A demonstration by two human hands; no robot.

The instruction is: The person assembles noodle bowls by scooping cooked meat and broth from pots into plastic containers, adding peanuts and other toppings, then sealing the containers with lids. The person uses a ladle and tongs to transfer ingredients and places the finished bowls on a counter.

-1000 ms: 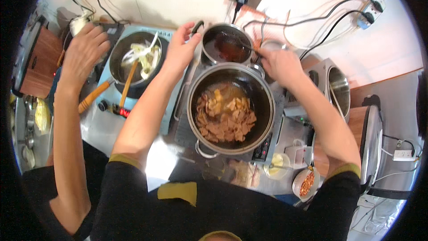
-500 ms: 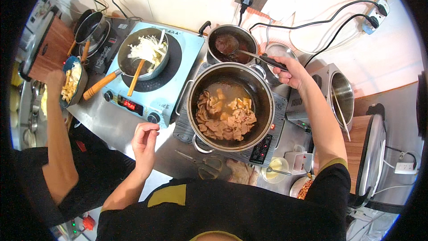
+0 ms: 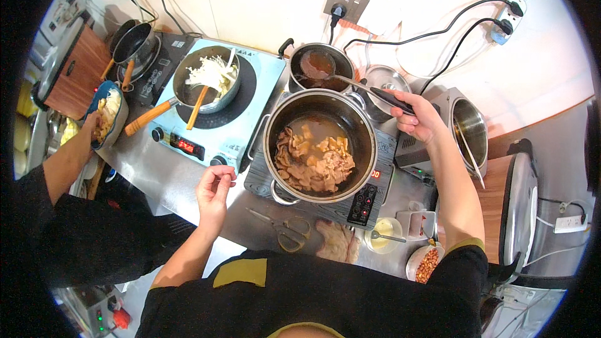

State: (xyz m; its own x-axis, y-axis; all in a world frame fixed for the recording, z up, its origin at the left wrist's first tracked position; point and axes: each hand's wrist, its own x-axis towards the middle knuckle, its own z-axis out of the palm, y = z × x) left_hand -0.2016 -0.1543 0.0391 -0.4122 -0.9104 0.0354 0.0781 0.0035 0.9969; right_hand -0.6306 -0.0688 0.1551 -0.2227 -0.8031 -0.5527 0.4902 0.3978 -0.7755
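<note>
My right hand grips the black handle of a ladle. The ladle's bowl, with dark reddish liquid in it, is over or in a small pot of dark brown liquid. In front of that pot stands a large steel pot of sliced meat in brown broth, on a dark induction cooker. My left hand hovers over the counter by the front corner of a blue cooker; its fingers are curled together with nothing visible in them.
A pan of white enoki mushrooms and wooden chopsticks sits on the blue cooker. Scissors, a bowl of pale sauce and a bowl of peanuts lie near me. At left, a co-worker's hand reaches into a blue bowl.
My right hand has shifted slightly right and down, and the ladle's bowl sits a little higher in view. My left hand has moved slightly right. The co-worker's hand has lowered into the blue bowl.
</note>
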